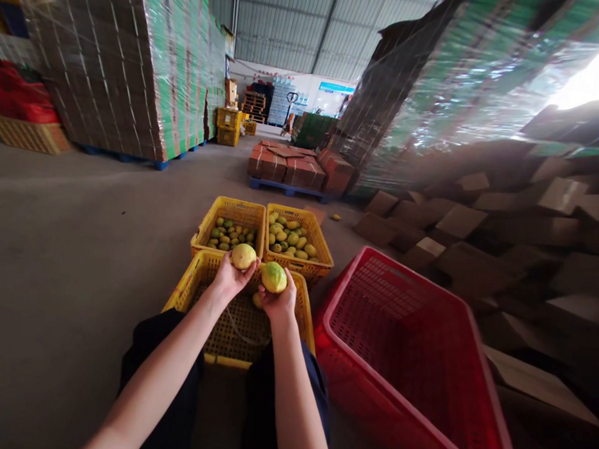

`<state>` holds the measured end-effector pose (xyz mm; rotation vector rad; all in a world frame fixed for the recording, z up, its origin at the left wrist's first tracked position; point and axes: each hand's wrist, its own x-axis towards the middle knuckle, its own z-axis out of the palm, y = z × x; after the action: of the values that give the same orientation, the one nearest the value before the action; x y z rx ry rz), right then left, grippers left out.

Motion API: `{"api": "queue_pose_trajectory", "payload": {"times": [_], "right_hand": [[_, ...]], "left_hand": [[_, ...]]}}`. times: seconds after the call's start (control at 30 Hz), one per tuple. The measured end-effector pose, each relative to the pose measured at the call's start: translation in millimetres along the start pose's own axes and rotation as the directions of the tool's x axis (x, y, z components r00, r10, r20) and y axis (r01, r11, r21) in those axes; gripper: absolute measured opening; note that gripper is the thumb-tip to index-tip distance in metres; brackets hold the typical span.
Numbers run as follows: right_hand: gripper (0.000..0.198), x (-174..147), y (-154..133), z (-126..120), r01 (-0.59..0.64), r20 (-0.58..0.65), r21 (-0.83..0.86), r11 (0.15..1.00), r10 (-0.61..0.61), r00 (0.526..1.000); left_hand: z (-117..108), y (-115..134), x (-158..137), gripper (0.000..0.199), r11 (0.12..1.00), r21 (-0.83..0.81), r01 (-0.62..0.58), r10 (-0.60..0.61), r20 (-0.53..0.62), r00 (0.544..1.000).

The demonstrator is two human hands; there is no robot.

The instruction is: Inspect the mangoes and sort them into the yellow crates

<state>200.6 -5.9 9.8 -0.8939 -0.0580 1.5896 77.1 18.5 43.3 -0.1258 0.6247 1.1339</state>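
Observation:
My left hand (231,276) is closed around a yellow mango (243,256) with a small dark spot. Beside it, my right hand (280,300) grips a green-and-yellow mango (274,277). Both fruits are lifted over the nearest yellow crate (236,361), whose slatted bottom shows. Inside that crate lies another yellow mango (257,300), partly hidden by my right hand. Just beyond stand two more yellow crates holding many mangoes: the left one (199,237) has greener fruit, and the right one (327,250) mostly yellow.
A big red crate (343,376) stands at my right, by heaped cardboard boxes (457,223). Wrapped stacks (177,69) rise on both sides. Ahead, flat cartons (286,166) lie on a blue pallet (286,188). One loose fruit (336,217) is on the floor.

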Motion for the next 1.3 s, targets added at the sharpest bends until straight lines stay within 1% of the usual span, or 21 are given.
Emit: {"api": "queue_pose_trajectory", "payload": {"times": [0.13, 0.23, 0.33, 0.4, 0.47, 0.57, 0.63, 0.7, 0.77, 0.83, 0.87, 0.93, 1.0, 1.13, 1.3], "right_hand": [[0.035, -5.6, -2.6, 4.3, -0.02, -0.028, -0.013, 1.0, 0.02, 0.999], [0.039, -7.4, -4.3, 4.3, -0.018, -0.016, -0.02, 1.0, 0.018, 1.0], [0.041, -6.8, -4.7, 3.3, -0.005, -0.021, -0.013, 1.0, 0.004, 1.0], [0.039, -5.1, -5.0, 2.9, 0.019, -0.04, -0.006, 1.0, -0.019, 0.999], [0.037, -2.9, -5.3, 2.8, 0.054, -0.058, -0.006, 0.999, -0.054, 0.997], [0.035, -0.7, -5.2, 2.5, 0.116, -0.021, -0.004, 0.993, -0.116, 0.993], [0.037, -1.4, -4.2, 2.0, 0.176, 0.021, 0.015, 0.984, -0.177, 0.984], [0.043, -3.9, -2.6, 1.6, 0.229, 0.058, 0.025, 0.973, -0.23, 0.972], [0.049, -7.1, -0.5, 1.9, 0.254, 0.101, 0.016, 0.967, -0.254, 0.962], [0.051, -10.0, 1.7, 3.1, 0.276, 0.126, 0.0, 0.961, -0.274, 0.953], [0.051, -11.1, 2.7, 3.9, 0.293, 0.128, -0.007, 0.956, -0.29, 0.948], [0.048, -12.8, 4.2, 5.7, 0.334, 0.12, -0.021, 0.942, -0.329, 0.937], [0.047, -14.1, 4.8, 7.0, 0.364, 0.115, -0.031, 0.931, -0.359, 0.926], [0.046, -16.8, 3.8, 8.0, 0.386, 0.136, -0.024, 0.922, -0.38, 0.915], [0.04, -20.0, 2.2, 8.6, 0.421, 0.171, -0.057, 0.905, -0.406, 0.898]], "left_hand": [[-1.0, -2.9, -1.4, 0.044, 1.0, 0.016, -0.006, 0.005, 0.051, 0.999], [-1.7, -2.6, -1.4, 0.046, 0.998, 0.032, -0.051, 0.048, 0.084, 0.995], [-2.1, 0.0, -0.9, 0.039, 0.994, 0.036, -0.107, 0.103, 0.101, 0.99], [-2.7, 1.9, -0.9, 0.031, 0.992, 0.023, -0.122, 0.118, 0.133, 0.984], [-3.4, 3.0, -1.5, 0.028, 0.994, 0.014, -0.109, 0.105, 0.177, 0.979], [-3.6, 3.3, -4.1, 0.03, 0.992, 0.017, -0.123, 0.117, 0.199, 0.973], [-2.8, 2.5, -6.5, 0.035, 0.981, 0.043, -0.188, 0.176, 0.198, 0.964], [-1.8, 1.1, -8.9, 0.04, 0.95, 0.1, -0.295, 0.27, 0.206, 0.94], [-1.0, -1.4, -11.0, 0.04, 0.895, 0.172, -0.411, 0.367, 0.239, 0.899], [-1.0, -4.6, -13.0, 0.039, 0.831, 0.243, -0.501, 0.431, 0.289, 0.855], [-1.1, -6.3, -13.9, 0.039, 0.8, 0.279, -0.532, 0.444, 0.321, 0.836], [-1.6, -9.3, -15.6, 0.04, 0.741, 0.342, -0.578, 0.451, 0.386, 0.805], [-2.0, -11.0, -16.8, 0.042, 0.694, 0.39, -0.605, 0.435, 0.443, 0.784], [-2.4, -10.9, -17.3, 0.044, 0.639, 0.437, -0.633, 0.388, 0.527, 0.756], [-4.2, -9.1, -18.2, 0.042, 0.554, 0.402, -0.729, 0.418, 0.622, 0.662]]}}
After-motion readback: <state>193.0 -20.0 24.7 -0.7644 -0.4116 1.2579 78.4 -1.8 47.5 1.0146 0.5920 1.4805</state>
